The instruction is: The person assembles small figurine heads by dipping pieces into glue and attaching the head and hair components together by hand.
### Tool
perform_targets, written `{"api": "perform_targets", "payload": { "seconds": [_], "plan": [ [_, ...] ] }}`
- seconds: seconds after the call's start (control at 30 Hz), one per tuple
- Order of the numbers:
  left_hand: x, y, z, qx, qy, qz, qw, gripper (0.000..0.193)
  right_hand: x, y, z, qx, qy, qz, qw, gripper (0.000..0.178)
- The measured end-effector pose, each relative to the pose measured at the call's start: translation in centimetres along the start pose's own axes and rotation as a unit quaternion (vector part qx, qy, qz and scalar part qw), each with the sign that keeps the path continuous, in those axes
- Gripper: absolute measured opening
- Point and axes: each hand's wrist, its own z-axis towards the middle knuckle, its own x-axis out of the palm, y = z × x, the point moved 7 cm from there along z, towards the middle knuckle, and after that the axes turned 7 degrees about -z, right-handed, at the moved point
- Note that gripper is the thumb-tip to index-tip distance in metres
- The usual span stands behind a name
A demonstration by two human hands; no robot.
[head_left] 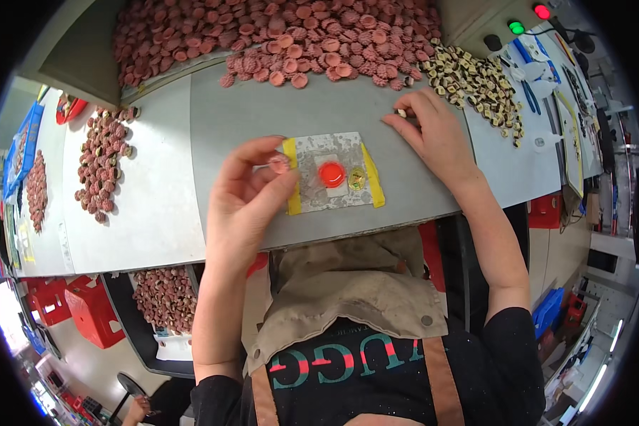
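My left hand [245,195] is closed in a pinch on a pink bumpy cup-shaped piece [279,164], left of the worn square work sheet [319,145]. On that sheet, held by yellow tape at its sides, are a round red dish [331,174] and a clear yellowish disc [357,178]. Farther right and higher, my right hand [429,131] pinches a small cream-coloured piece [402,113], only partly showing between the fingertips. A large heap of pink bumpy cups [319,42] lies along the back. Small cream-and-dark pieces [468,82] are heaped beyond my right hand.
Pink pieces, some with dark-and-cream insides [101,167], lie on the left tabletop. A black bin [138,326] of similar pieces stands below. Blue-handled pliers [531,97] lie at right. Red stools [92,312] stand at lower left. Part of another person [136,410] shows at bottom left.
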Motion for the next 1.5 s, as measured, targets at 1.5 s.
{"api": "perform_targets", "payload": {
  "seconds": [1.5],
  "plan": [
    [-0.9, 2.4, -1.2, 0.016, 0.005, -0.118, 0.993, 0.025, 2.4, 1.9, -0.7, 0.080, 0.107, 0.211, 0.968, 0.017]
  ]
}}
